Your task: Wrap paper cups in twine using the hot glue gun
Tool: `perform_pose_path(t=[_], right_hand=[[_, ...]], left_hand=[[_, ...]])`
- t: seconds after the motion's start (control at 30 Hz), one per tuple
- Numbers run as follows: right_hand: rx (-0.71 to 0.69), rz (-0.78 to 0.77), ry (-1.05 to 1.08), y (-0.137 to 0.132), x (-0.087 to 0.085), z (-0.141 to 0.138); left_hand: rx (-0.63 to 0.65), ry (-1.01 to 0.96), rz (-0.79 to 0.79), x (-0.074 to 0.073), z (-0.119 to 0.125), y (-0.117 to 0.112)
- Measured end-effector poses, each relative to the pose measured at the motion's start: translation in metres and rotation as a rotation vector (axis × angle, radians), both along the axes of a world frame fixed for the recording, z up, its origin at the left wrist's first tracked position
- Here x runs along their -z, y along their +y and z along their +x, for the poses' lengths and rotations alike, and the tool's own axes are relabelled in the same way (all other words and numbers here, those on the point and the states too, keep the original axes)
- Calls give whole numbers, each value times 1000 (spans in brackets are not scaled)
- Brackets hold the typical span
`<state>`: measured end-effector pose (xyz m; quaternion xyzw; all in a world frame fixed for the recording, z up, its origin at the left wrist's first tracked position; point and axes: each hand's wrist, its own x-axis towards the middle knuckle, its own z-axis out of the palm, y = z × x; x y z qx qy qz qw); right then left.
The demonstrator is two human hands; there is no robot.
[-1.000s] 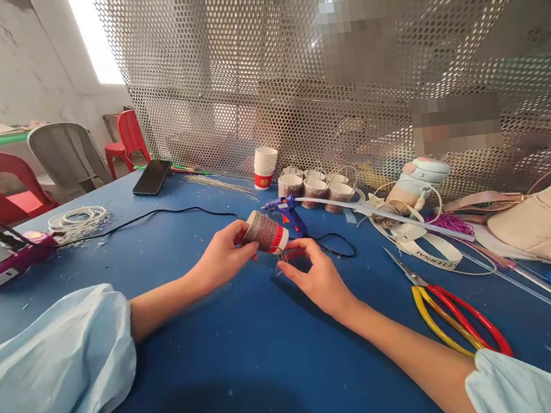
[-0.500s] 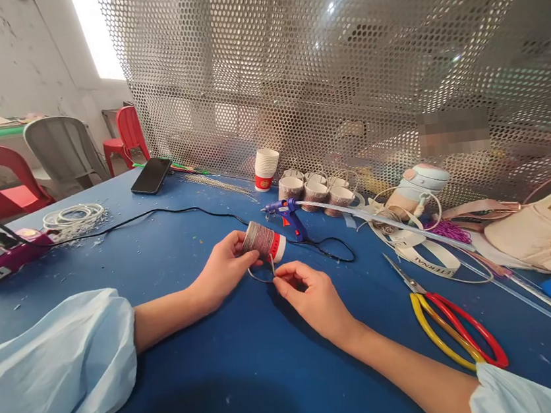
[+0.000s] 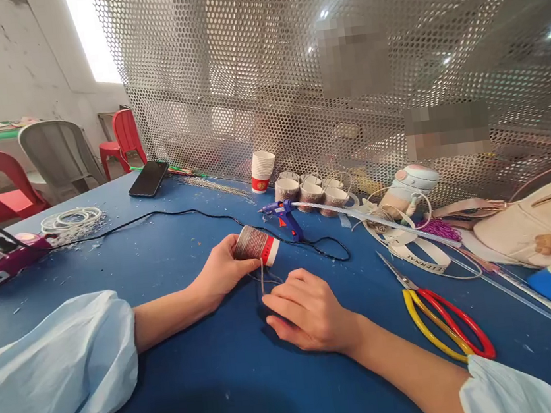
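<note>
Left grip (image 3: 220, 269) holds the cup (image 3: 251, 243) near-horizontal, red-banded end (image 3: 267, 252) pointing right.

Tilted paper cup (image 3: 272, 252), cord (image 3: 251, 242) partly wound round

We've got an open lane on the blue tabletop (image 3: 246, 385), nearside of left hand (image 3: 223, 269) and right hand (image 3: 312, 312). Forward: blue plastic glue gun (image 3: 285, 217) and thin black cable (image 3: 181, 211) obstruct. Rightward: red-and-yellow-handled metal scissors (image 3: 410, 286). Perforated grey metal screen (image 3: 220, 73) walls off the far side.
</note>
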<state>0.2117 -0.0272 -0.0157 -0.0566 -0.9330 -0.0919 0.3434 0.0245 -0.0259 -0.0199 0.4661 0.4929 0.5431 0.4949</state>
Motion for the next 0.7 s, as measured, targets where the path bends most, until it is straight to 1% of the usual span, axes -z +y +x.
perform_pose_path(t=[0.1, 0.2, 0.23, 0.27, 0.3, 0.33, 0.4, 0.47, 0.5, 0.53, 0.6, 0.7], right_hand=[[-145, 171, 22, -6, -15, 7], [-202, 244, 67, -14, -27, 11], [-198, 246, 87, -14, -30, 12], [-159, 227, 110, -10, -31, 13], [-80, 184, 135, -4, -32, 15], [36, 114, 165, 7, -32, 16], [381, -125, 208, 36, -29, 18], [701, -464, 245, 73, -22, 18], [814, -660, 257, 90, -18, 16], [850, -734, 249, 106, -13, 14], [856, -831, 217, 132, -4, 7], [793, -915, 180, 152, 4, -4]], left_hand=[[-27, -8, 7, 1, -3, 4], [-68, -38, 9, 1, -5, 7], [-80, -55, 11, 0, -6, 8], [-87, -78, 12, 0, -6, 8], [-87, -105, 12, -1, -7, 9], [-82, -132, 9, -2, -7, 9], [-67, -174, -3, -5, -8, 9], [-55, -188, -14, -7, -8, 8], [-53, -187, -17, -8, -8, 8], [-52, -184, -19, -9, -7, 7], [-47, -174, -22, -10, -7, 6], [-8, -122, -23, -7, -8, 7]])
